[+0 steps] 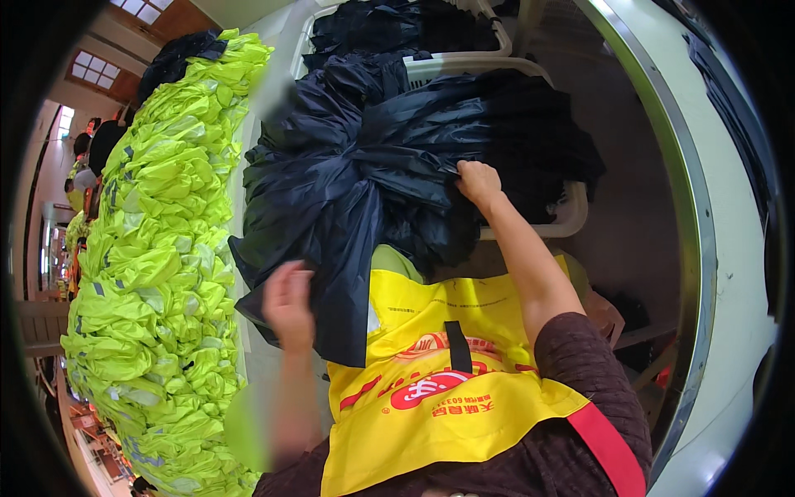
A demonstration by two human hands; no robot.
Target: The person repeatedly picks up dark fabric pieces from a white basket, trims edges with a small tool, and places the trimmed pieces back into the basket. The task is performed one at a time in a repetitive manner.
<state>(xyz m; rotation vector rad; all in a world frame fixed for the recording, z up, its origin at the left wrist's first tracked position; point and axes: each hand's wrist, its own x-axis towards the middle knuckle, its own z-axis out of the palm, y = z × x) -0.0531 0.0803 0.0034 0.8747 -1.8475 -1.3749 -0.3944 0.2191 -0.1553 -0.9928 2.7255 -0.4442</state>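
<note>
Dark navy, thin glossy cloth, looking like garments point(331, 166), lies bunched across my lap and over a white plastic basket point(571, 211). My right hand point(480, 180) is closed at the cloth's right part, its fingers round a small thing with a pale, metallic-looking tip whose kind I cannot make out. My left hand point(290, 302), smeared by motion, is over the lower left panel of the same cloth. Its fingers are too blurred to show whether they grip the cloth.
A tall heap of neon yellow-green garments point(157, 273) rises along my left. Behind the near basket stands another white basket point(501, 41) with dark cloth. A pale table with a metal edge point(704, 248) curves along my right. I wear a yellow apron point(431, 439).
</note>
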